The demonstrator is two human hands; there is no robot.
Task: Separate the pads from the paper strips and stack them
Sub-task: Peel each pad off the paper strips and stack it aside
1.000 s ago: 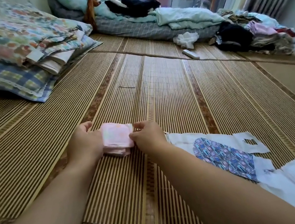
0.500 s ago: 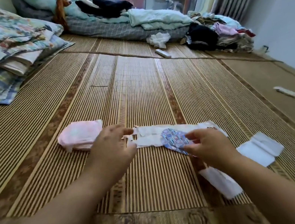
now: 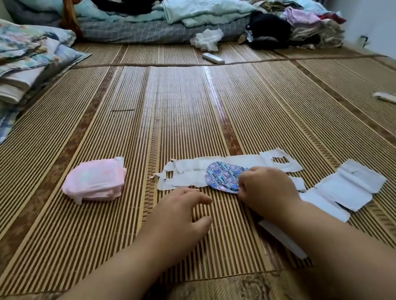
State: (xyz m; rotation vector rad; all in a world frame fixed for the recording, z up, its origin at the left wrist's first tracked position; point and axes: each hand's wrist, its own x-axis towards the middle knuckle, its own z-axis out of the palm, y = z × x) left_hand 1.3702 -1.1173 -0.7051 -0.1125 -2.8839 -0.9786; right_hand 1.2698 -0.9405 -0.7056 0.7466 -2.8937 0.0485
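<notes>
Right hand point(image 3: 266, 188): pinches the patterned pad point(image 3: 223, 175) by its edge, near the mat point(image 3: 186, 115) front edge.
Left hand point(image 3: 177, 218): loosely spread, holds nothing.
Risk: the unheld paper strip point(image 3: 188, 175) may lift or tear.

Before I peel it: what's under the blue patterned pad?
A torn white paper strip shows under the pad along its far part. The right hand pinches and covers the pad's near end, so what lies beneath there is hidden.
</notes>
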